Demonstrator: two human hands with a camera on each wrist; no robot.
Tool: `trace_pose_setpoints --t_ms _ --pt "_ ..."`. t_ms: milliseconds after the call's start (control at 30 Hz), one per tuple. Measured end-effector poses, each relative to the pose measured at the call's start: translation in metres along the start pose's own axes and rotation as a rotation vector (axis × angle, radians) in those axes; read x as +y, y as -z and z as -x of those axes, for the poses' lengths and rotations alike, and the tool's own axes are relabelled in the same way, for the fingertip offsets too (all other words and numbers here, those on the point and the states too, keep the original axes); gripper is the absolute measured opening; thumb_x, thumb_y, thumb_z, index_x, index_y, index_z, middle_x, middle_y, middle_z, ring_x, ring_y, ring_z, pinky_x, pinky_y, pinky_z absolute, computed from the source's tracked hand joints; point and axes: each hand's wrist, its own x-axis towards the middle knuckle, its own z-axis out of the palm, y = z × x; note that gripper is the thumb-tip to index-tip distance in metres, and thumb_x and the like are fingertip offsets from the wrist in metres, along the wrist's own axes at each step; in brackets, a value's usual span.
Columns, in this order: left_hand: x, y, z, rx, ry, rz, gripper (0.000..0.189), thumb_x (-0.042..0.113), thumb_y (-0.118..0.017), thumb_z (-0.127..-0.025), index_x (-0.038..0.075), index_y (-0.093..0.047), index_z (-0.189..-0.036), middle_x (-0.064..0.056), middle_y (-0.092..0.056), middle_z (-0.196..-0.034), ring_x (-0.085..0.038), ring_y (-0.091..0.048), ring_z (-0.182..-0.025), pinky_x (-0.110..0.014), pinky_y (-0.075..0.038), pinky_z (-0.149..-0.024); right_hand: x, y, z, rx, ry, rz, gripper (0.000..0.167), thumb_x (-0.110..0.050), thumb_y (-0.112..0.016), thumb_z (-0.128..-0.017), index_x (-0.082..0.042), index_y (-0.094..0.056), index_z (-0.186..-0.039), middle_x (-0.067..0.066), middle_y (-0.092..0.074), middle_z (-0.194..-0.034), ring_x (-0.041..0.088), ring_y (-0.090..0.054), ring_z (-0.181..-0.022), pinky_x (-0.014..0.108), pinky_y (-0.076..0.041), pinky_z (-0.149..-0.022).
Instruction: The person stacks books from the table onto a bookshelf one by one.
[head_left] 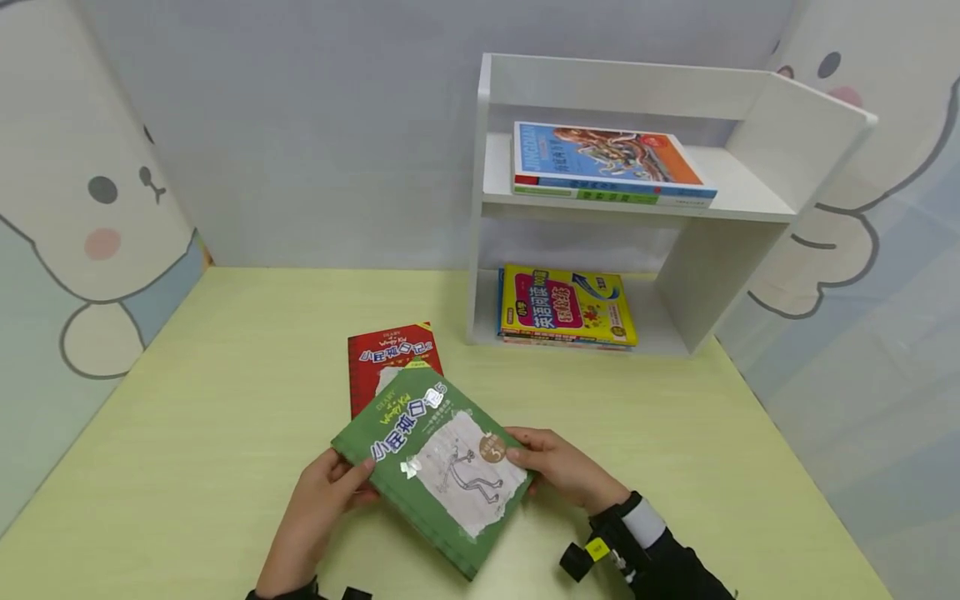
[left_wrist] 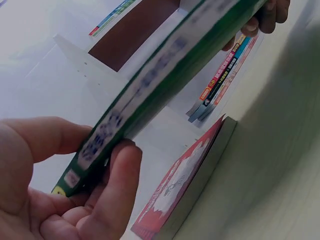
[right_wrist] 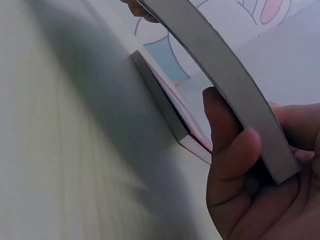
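Observation:
A green book [head_left: 442, 467] with a stick-figure drawing on its cover is held tilted above the table by both hands. My left hand [head_left: 324, 492] pinches its left edge, thumb on the cover and fingers beneath; the left wrist view shows that hand at the printed spine [left_wrist: 135, 95]. On the opposite edge my right hand [head_left: 558, 467] grips it the same way, beside the page block [right_wrist: 225, 65] in the right wrist view. Behind the green book, a red book [head_left: 393, 350] lies flat on the table, partly hidden from the head view.
A white two-tier shelf [head_left: 757, 275] stands at the back right. On its upper board lie stacked books [head_left: 600, 162], the top one blue and orange. Below is another stack [head_left: 566, 304] with a yellow book on top. Walls with cartoon figures border the pale table [head_left: 187, 467].

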Motion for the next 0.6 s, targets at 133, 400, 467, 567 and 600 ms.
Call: trace_pose_setpoints --t_ms 133,400,467,567,600 --pt "0.003 0.007 0.002 0.017 0.01 0.003 0.032 0.007 -0.056 -0.098 -0.011 -0.05 -0.124 -0.015 -0.068 -0.098 -0.02 -0.067 -0.077 -0.032 -0.058 -0.071 -0.002 0.007 0.002 -0.026 -0.001 0.017 0.051 -0.022 -0.047 -0.103 0.005 -0.038 -0.145 0.006 -0.068 -0.108 0.012 -0.06 -0.077 0.022 -0.043 -0.058" --pt "0.003 0.012 0.001 -0.016 0.023 0.012 0.027 0.007 -0.055 -0.098 -0.012 -0.053 -0.117 -0.01 -0.068 -0.09 -0.018 -0.065 -0.074 -0.031 -0.057 -0.068 -0.003 0.015 0.004 -0.078 0.021 0.031 0.05 -0.024 -0.047 -0.103 0.006 -0.042 -0.143 0.001 -0.069 -0.102 0.01 -0.058 -0.074 0.021 -0.039 -0.057" --pt "0.002 0.013 0.001 -0.042 0.014 0.001 0.029 0.008 -0.055 -0.098 -0.013 -0.053 -0.119 -0.011 -0.069 -0.091 -0.018 -0.065 -0.073 -0.031 -0.057 -0.066 -0.002 0.015 0.005 -0.092 0.024 0.026 0.049 -0.024 -0.047 -0.103 0.006 -0.042 -0.143 0.002 -0.069 -0.102 0.011 -0.058 -0.074 0.021 -0.038 -0.057" --pt "0.0 0.013 0.0 -0.115 -0.01 -0.04 0.038 0.014 -0.055 -0.099 -0.013 -0.052 -0.125 -0.013 -0.07 -0.092 -0.019 -0.067 -0.072 -0.033 -0.057 -0.063 -0.001 0.014 0.004 -0.119 0.032 0.018 0.047 -0.022 -0.047 -0.103 0.006 -0.044 -0.141 0.002 -0.069 -0.102 0.011 -0.059 -0.075 0.021 -0.038 -0.057" --pt "0.0 0.013 0.0 -0.138 -0.019 -0.052 0.041 0.017 -0.055 -0.1 -0.013 -0.051 -0.127 -0.014 -0.07 -0.093 -0.02 -0.067 -0.071 -0.034 -0.057 -0.062 0.0 0.014 0.004 -0.123 0.035 0.016 0.047 -0.022 -0.047 -0.103 0.006 -0.045 -0.141 0.003 -0.069 -0.102 0.011 -0.059 -0.075 0.021 -0.038 -0.056"
